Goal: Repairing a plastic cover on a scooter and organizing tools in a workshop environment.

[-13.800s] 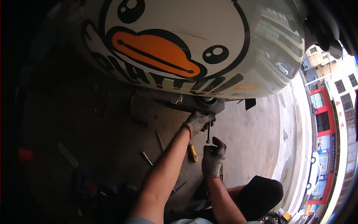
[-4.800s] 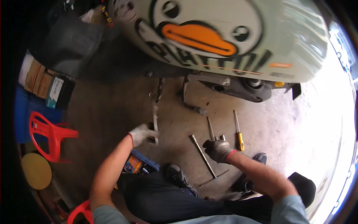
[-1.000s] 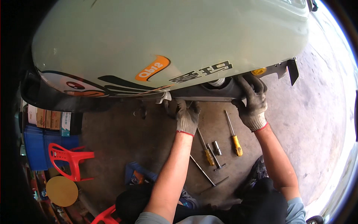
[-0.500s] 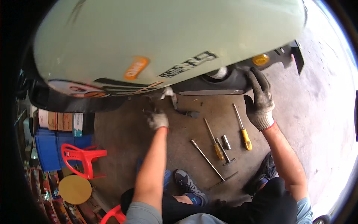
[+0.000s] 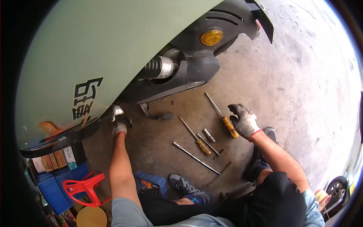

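My gloved left hand (image 5: pixel 119 128) reaches beneath the pale green vehicle panel (image 5: pixel 87 45) at a small silver bracket (image 5: pixel 117 111); its fingers are mostly hidden in shadow there. My gloved right hand (image 5: pixel 244 123) is open, fingers slightly curved and holding nothing, just right of a yellow-handled screwdriver (image 5: pixel 230 128) on the concrete. Nearby lie a second screwdriver (image 5: pixel 203 147), a metal socket (image 5: pixel 209 135), a short T-handle wrench (image 5: pixel 206 142) and a long T-handle wrench (image 5: pixel 194 157). Above them is black lower trim (image 5: pixel 198 68) with an amber reflector (image 5: pixel 211 37).
A blue toolbox (image 5: pixel 151 179) sits by my left shoe (image 5: pixel 189 189). At the left stand a red plastic chair (image 5: pixel 85 183), blue bins (image 5: pixel 58 191), cardboard boxes (image 5: pixel 53 160) and a round yellow stool (image 5: pixel 90 217). A wheel (image 5: pixel 336 189) shows at far right.
My right hand has come away from the black trim, down toward the tools. My left hand has shifted left along the panel's edge. The view has swung, showing more trim.
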Tool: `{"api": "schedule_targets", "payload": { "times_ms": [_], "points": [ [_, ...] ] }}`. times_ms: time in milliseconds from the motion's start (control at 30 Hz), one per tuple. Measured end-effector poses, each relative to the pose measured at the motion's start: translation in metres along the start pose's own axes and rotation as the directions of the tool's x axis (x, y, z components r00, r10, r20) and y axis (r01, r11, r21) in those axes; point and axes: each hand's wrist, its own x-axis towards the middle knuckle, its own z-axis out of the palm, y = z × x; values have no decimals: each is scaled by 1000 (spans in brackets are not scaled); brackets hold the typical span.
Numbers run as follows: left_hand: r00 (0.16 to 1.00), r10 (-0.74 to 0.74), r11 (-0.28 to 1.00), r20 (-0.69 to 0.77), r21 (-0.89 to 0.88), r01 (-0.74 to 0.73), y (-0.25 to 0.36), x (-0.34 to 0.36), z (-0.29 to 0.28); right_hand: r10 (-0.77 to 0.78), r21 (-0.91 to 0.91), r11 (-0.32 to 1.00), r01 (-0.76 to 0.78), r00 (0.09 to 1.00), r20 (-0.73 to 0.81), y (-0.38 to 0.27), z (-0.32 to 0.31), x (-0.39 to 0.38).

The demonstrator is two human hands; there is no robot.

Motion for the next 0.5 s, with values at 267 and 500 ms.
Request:
{"api": "schedule_targets", "payload": {
  "times_ms": [267,500],
  "points": [
    [940,-36,999,338,0,38,54,-106,12,-207,-342,897,279,950,234,-28,29,-2],
    [793,468,115,391,-916,384,108,-182,-3,-302,-368,766,527,801,518,-49,80,-22]
  ]
}}
